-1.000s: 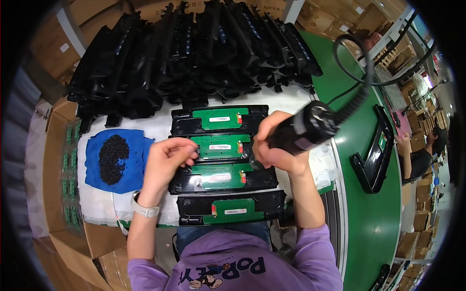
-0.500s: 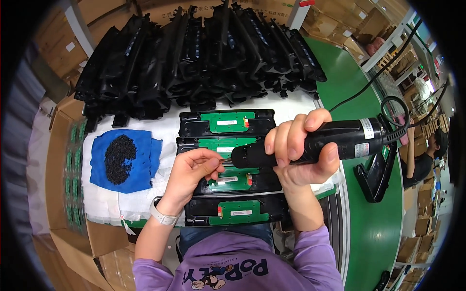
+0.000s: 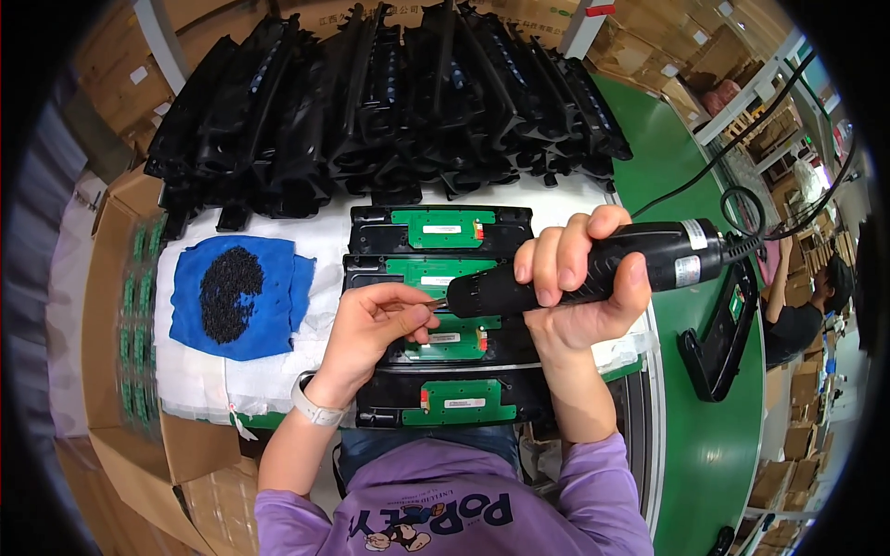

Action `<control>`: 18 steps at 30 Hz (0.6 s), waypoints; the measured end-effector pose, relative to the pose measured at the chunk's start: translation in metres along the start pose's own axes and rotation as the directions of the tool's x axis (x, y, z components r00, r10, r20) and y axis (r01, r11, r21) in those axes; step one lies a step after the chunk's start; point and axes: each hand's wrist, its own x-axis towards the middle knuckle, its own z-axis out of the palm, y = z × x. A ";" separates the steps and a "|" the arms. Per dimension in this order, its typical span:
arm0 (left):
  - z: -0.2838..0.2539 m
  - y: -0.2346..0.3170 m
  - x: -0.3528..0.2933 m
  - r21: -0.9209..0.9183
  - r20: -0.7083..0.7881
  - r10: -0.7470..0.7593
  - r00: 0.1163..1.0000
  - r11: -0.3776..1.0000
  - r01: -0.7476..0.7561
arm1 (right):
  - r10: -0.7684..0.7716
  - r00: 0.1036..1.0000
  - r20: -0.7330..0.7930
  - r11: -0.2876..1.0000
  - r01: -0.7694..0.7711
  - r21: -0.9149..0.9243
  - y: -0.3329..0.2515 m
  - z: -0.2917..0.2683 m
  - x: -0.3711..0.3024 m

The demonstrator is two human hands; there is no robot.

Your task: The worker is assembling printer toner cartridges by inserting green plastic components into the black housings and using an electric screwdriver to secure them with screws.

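Observation:
A black corded electric screwdriver point(image 3: 603, 269) lies sideways in my right hand point(image 3: 593, 292), with fingers and thumb wrapped round its body. Its thin metal bit point(image 3: 440, 304) points left toward my left hand point(image 3: 385, 324). There, thumb and fingers are pinched together at the bit's tip; whatever they hold is too small to make out. Beneath both hands, several black plastic housings point(image 3: 371, 229) with green circuit boards point(image 3: 464, 400) are lined up on the white-covered table. My hands partly hide the middle ones.
Small black screws point(image 3: 227, 296) are heaped on a blue cloth point(image 3: 287, 324) at left. Stacked black plastic parts point(image 3: 371, 120) fill the back. An open carton point(image 3: 199, 449) holds circuit boards at far left. Another housing point(image 3: 714, 343) sits on the green surface point(image 3: 691, 463) at right; a person point(image 3: 802, 310) is beyond.
The view has shifted slightly. The screwdriver's rear end has swung a little nearer, and its nose still meets the pinched left fingers. Both grips look the same.

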 end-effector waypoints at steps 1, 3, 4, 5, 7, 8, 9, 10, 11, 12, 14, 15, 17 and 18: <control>-0.002 -0.001 0.000 -0.001 -0.003 0.000 1.000 1.000 0.000 | -0.006 1.000 0.010 1.000 0.006 -0.006 -0.001 -0.001 0.000; -0.005 -0.001 0.000 -0.004 -0.023 -0.012 1.000 1.000 0.012 | 0.001 1.000 0.022 1.000 -0.001 -0.004 -0.002 0.000 0.001; -0.005 -0.001 0.000 -0.005 -0.022 -0.013 1.000 1.000 0.013 | 0.005 0.999 0.032 1.000 -0.005 -0.006 -0.003 0.000 0.001; -0.005 -0.001 0.000 0.008 -0.020 -0.017 1.000 1.000 0.018 | 0.005 1.000 0.031 1.000 -0.005 -0.008 -0.003 0.000 0.000; -0.004 0.000 0.000 0.022 -0.018 -0.021 1.000 1.000 0.022 | 0.029 0.999 0.025 0.999 -0.028 -0.030 -0.002 0.000 -0.001; -0.002 0.001 -0.001 0.049 -0.015 -0.004 1.000 0.999 0.005 | 0.029 0.999 0.025 0.999 -0.028 -0.031 -0.002 0.001 -0.002; -0.002 0.002 -0.001 0.075 -0.013 0.013 1.000 0.997 -0.012 | 0.040 0.999 0.019 0.999 -0.040 -0.036 -0.001 0.001 -0.003; -0.002 0.003 -0.001 0.074 -0.012 0.012 1.000 0.997 -0.011 | 0.052 0.999 0.012 0.998 -0.052 -0.041 0.000 0.002 -0.004; -0.004 0.005 -0.001 0.124 0.005 0.024 1.000 0.992 -0.025 | 0.054 0.998 0.015 0.998 -0.053 -0.044 0.000 0.003 -0.004; -0.005 0.006 -0.001 0.172 0.022 0.035 0.999 0.984 -0.039 | 0.054 0.998 0.014 0.998 -0.054 -0.045 0.000 0.003 -0.004; -0.002 0.005 -0.002 0.145 -0.012 0.038 0.999 0.989 -0.036 | 0.036 0.999 0.024 0.999 -0.035 -0.040 0.001 0.003 -0.004; -0.002 0.005 -0.002 0.118 -0.044 0.038 0.998 0.992 -0.033 | 0.038 0.999 0.024 0.999 -0.037 -0.040 0.000 0.003 -0.004; -0.006 0.005 -0.002 0.127 -0.033 0.025 0.999 0.992 -0.021 | 0.019 1.000 0.013 0.999 -0.019 -0.028 0.000 0.003 -0.003; -0.007 0.004 -0.002 0.138 -0.019 0.011 1.000 0.990 -0.008 | 0.021 1.000 0.013 0.999 -0.021 -0.027 0.001 0.003 -0.003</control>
